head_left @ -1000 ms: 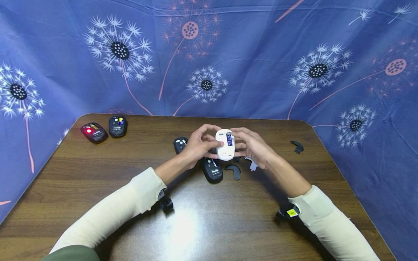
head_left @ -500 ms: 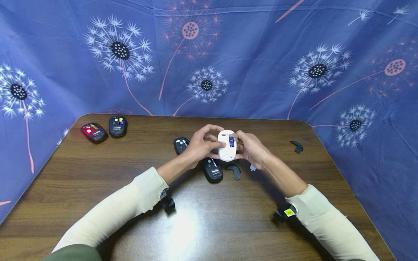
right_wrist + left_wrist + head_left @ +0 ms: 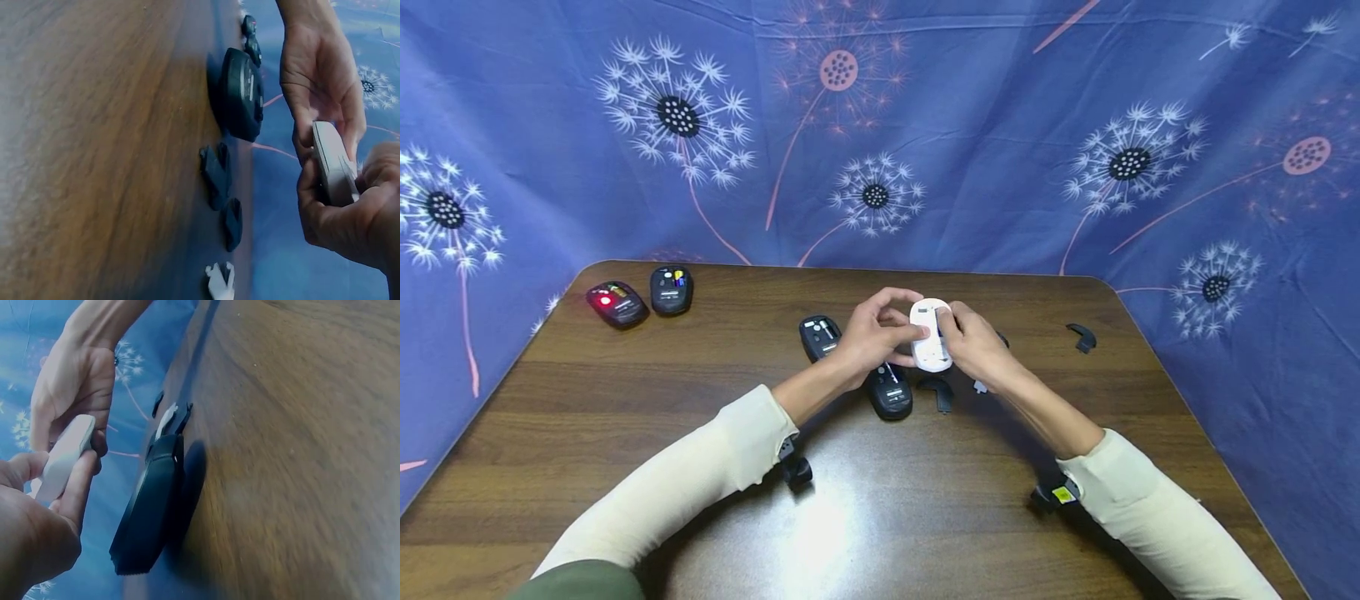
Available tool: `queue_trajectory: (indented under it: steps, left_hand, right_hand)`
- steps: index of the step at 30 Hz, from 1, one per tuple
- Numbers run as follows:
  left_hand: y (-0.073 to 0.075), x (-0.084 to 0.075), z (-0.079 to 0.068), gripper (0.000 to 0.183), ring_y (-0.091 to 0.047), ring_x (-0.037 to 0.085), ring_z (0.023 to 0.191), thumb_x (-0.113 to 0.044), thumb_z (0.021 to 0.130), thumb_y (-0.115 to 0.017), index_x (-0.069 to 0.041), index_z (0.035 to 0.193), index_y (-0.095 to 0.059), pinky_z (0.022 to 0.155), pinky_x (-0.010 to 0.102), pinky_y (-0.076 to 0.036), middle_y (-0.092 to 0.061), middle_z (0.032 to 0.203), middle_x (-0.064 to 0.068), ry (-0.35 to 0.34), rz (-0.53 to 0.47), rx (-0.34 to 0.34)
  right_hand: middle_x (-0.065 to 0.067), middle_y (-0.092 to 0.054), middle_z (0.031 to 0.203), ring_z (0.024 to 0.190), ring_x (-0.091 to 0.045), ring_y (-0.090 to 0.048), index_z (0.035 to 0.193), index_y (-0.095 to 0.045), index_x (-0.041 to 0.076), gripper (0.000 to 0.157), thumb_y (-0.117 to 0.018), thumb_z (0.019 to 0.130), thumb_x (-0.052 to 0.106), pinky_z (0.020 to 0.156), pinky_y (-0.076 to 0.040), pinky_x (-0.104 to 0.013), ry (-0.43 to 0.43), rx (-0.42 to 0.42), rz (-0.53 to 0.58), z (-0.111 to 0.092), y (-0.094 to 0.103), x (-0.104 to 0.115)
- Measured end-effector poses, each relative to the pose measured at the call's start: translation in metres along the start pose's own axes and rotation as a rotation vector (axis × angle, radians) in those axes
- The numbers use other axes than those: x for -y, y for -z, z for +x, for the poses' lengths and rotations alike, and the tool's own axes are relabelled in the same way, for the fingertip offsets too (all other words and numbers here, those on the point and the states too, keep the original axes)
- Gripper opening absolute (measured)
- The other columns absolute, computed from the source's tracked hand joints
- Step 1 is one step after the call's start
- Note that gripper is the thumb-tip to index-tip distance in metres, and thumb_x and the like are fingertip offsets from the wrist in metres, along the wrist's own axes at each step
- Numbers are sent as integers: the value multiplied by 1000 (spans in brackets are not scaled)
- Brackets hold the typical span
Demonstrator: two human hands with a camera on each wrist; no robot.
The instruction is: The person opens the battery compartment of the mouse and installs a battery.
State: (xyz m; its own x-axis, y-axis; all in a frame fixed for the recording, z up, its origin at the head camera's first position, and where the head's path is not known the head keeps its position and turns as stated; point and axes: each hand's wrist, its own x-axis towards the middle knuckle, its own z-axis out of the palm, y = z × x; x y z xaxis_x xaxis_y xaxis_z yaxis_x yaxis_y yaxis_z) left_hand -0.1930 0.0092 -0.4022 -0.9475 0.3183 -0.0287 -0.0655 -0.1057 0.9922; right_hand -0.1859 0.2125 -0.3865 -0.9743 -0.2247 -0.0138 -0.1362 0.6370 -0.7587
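A white computer mouse is held underside up above the table, its battery bay uncovered. My left hand grips its left side, thumb on the underside and fingers beneath. From the other side my right hand grips the mouse, with its thumb pressed at the upper right of the bay. That thumb hides most of a dark blue strip in the bay. In the left wrist view the white mouse appears edge-on between both hands. The right wrist view shows the right fingers curled round the mouse's edge.
Two black mice lie underside up below the hands. Nearby are a black curved cover and a pale cover. Another black cover lies far right. Two more mice sit at the back left, one glowing red.
Both hands have shifted slightly right with the white mouse. The right hand's fingers have closed in, and its thumb has moved over the bay, covering the blue strip seen earlier.
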Motion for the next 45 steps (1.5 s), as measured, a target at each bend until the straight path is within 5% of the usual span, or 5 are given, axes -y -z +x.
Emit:
queue_trajectory:
  steps: [12,27,33,37,45]
  left_hand:
    - [-13,0,12,52,-78,19,83,5,100,-78,-11,148,-62,70,36,-77,-71,101,8,13,-85,-33]
    - [-53,6,23,46,-74,14,66,6,96,-84,1,137,-62,71,32,-76,-82,107,30,131,-10,-141]
    - [-82,7,25,45,-84,30,89,3,97,-84,1,139,-66,87,40,-77,-80,109,20,129,-7,-180]
    - [-100,12,27,46,-81,25,90,3,96,-85,2,139,-68,91,40,-76,-73,101,10,138,-47,-189]
    - [-129,17,27,49,-80,33,108,7,98,-78,0,145,-68,104,45,-73,-70,113,11,199,-164,-195]
  right_hand:
    - [-12,-63,129,101,-10,-69,158,-52,-7,50,-53,121,25,85,-70,-22,-82,-3,440,-6,25,-15]
    - [-28,-61,158,109,-3,-72,162,-56,-2,51,-60,117,23,104,-70,-28,-143,34,271,-20,54,-38]
    - [-27,-61,162,117,-5,-71,164,-54,0,53,-57,119,27,109,-68,-33,-176,10,177,-28,69,-51]
    - [-29,-60,161,118,-8,-71,165,-52,-2,54,-54,120,28,104,-69,-28,-185,-3,128,-34,75,-60]
    - [-31,-63,153,101,11,-64,162,-49,-13,56,-48,121,25,91,-67,-14,-214,-51,125,-42,88,-76]
